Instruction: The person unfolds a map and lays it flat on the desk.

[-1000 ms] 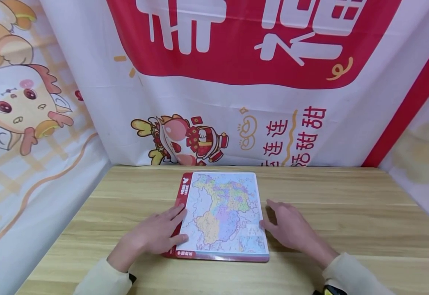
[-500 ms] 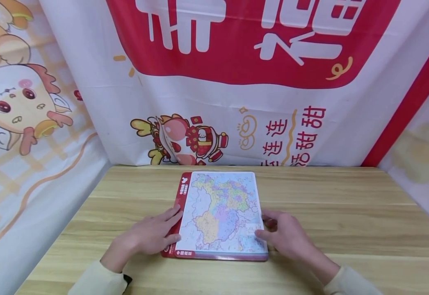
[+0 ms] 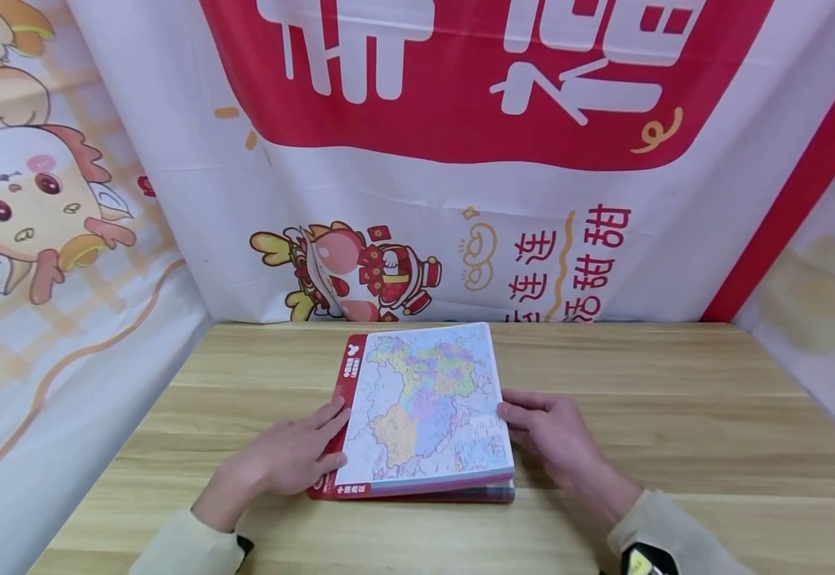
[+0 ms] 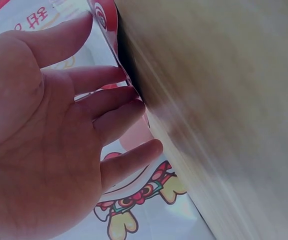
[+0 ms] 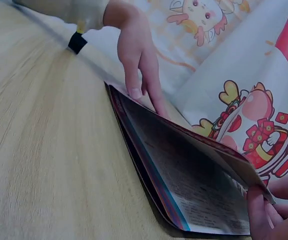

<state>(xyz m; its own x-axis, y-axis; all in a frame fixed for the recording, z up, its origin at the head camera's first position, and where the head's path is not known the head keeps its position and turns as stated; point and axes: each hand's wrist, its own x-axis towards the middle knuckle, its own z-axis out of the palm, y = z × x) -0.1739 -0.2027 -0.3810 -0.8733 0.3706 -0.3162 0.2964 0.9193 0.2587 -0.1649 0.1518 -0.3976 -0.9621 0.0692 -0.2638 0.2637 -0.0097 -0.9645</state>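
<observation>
A map (image 3: pixel 417 407) with a red left border lies on the table, a colourful country map on its top face. My left hand (image 3: pixel 291 451) rests its straight fingers on the red border; the left wrist view shows that hand (image 4: pixel 59 130) from the palm side, fingertips at the edge. My right hand (image 3: pixel 557 431) pinches the right edge of the top layer between thumb and fingers. In the right wrist view the raised layer (image 5: pixel 204 142) stands off the layers below, with a text-covered page (image 5: pixel 209 210) showing in the gap.
The wooden table (image 3: pixel 676 423) stretches to both sides of the map. A white cloth backdrop (image 3: pixel 195 200) with red printing and cartoon figures hangs behind it. Another printed cloth (image 3: pixel 123 319) hangs on the left.
My right hand has come in from beside the map, taken hold of its right edge and lifted the top layer. My left hand stays on the red border, shifted slightly left.
</observation>
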